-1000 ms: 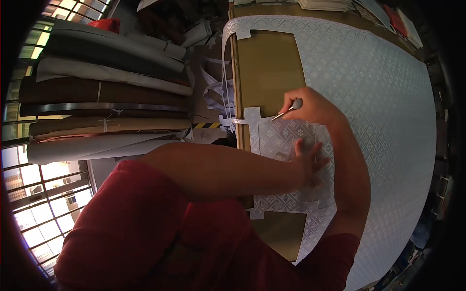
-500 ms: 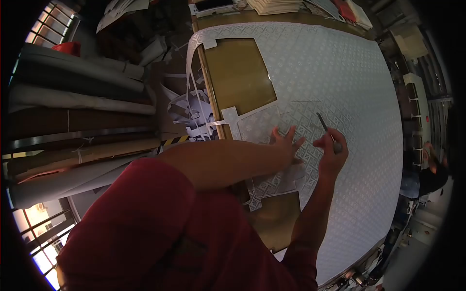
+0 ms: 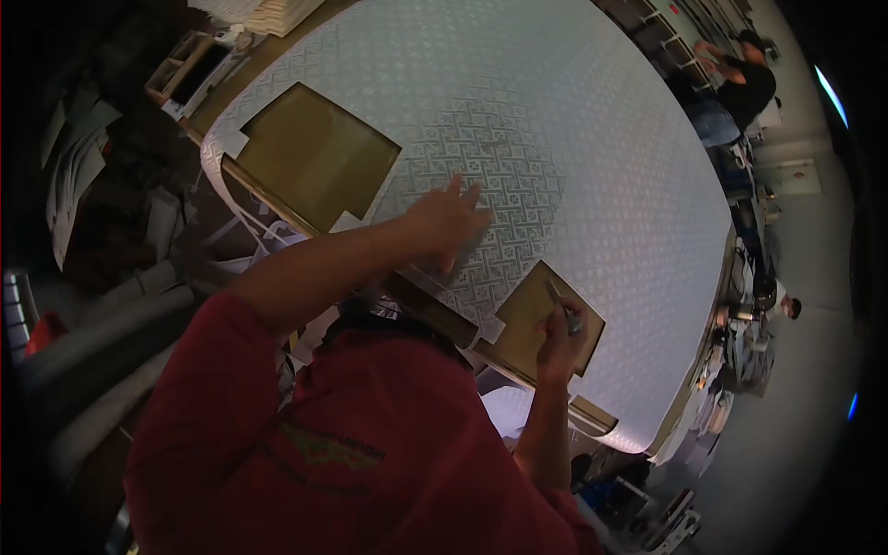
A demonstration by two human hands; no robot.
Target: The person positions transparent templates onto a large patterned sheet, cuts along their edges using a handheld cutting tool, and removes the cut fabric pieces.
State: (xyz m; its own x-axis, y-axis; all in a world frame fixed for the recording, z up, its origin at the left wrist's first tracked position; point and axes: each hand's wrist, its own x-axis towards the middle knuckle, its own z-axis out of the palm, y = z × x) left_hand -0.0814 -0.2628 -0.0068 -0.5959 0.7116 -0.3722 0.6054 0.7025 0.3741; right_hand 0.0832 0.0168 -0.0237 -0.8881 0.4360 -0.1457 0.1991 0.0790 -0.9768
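Note:
A pale patterned sheet of fabric (image 3: 638,259) covers the large table. Rectangular openings in it show the brown tabletop (image 3: 319,153). My left hand (image 3: 450,217) lies on the fabric with its fingers spread, between two of these openings. Closed around a slim grey knife-like tool (image 3: 558,298), my right hand (image 3: 560,344) is over the opening nearer my body on the right. The tool points up and away from me; its exact kind is hard to make out.
Stacked sheets (image 3: 277,14) and an open box (image 3: 185,65) sit at the table's far left corner. Rolls of material (image 3: 102,370) lie at the left. A person in black (image 3: 745,92) is beyond the table, and another person (image 3: 782,301) is farther right.
My view has turned and shifted, so the table looks rotated. My right hand has moved with the tool from the patterned fabric to above the near opening. My left hand stays spread on the fabric.

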